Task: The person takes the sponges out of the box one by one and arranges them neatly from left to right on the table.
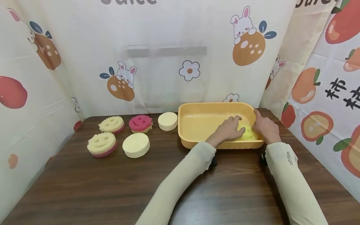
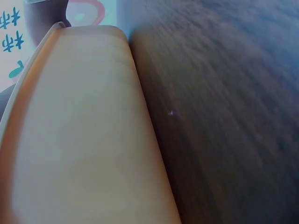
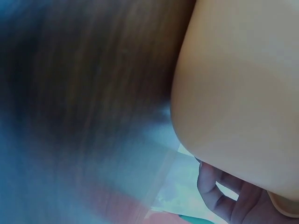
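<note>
In the head view, my left hand (image 1: 228,128) reaches over the near rim into a yellow plastic basin (image 1: 197,128). Its thumb and forefinger are apart, beside a bright yellow rounded thing (image 1: 248,133) at the basin's right end. That thing's kind is unclear, and the hands partly cover it. My right hand (image 1: 265,127) grips the basin's right end wall at the rim. Its bent fingers (image 3: 219,196) lie along the outside of that wall in the right wrist view. The left wrist view is filled mostly by the basin's outer side (image 2: 88,126), with the left hand out of sight.
Left of the basin on the dark wooden table (image 1: 112,187) lie a round cream sponge (image 1: 167,121), a larger round one (image 1: 136,145), a pink smiley sponge (image 1: 140,123) and two cream-topped smiley sponges (image 1: 102,143). A printed curtain (image 1: 168,78) hangs behind the table.
</note>
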The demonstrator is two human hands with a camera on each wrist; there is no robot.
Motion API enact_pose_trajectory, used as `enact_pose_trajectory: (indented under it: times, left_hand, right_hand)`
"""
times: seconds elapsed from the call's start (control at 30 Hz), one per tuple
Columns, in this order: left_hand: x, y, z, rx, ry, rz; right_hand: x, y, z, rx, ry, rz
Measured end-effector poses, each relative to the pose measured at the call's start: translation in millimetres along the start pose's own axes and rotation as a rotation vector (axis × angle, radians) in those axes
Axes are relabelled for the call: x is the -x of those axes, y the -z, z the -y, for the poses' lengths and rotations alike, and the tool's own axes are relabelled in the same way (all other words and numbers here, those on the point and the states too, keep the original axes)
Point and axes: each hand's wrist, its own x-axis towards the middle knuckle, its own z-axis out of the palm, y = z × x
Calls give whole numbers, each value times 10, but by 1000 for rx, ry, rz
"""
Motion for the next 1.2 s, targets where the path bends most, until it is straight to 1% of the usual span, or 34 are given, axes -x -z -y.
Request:
enact_pose_trajectory:
  times: [0.2,0.4,0.63,0.87,1.2]
  left_hand:
    - [-9,27,-23,-19,8,5]
    - [-29,4,-61,-26,-13,33]
    - [-30,-26,-46,-49,-24,77]
    - [-31,-40,-28,-31,-25,118]
    - [-27,-66,-21,-22,-10,134]
  right_hand:
    - [-16,38,23,-6,23,-13]
    - [-10,59,-31,-1,16,-13]
    - [-18,29,-52,-18,25,1]
    - [-38,7,-47,-7,24,-4]
    - [-11,2,-44,-10,22,-1]
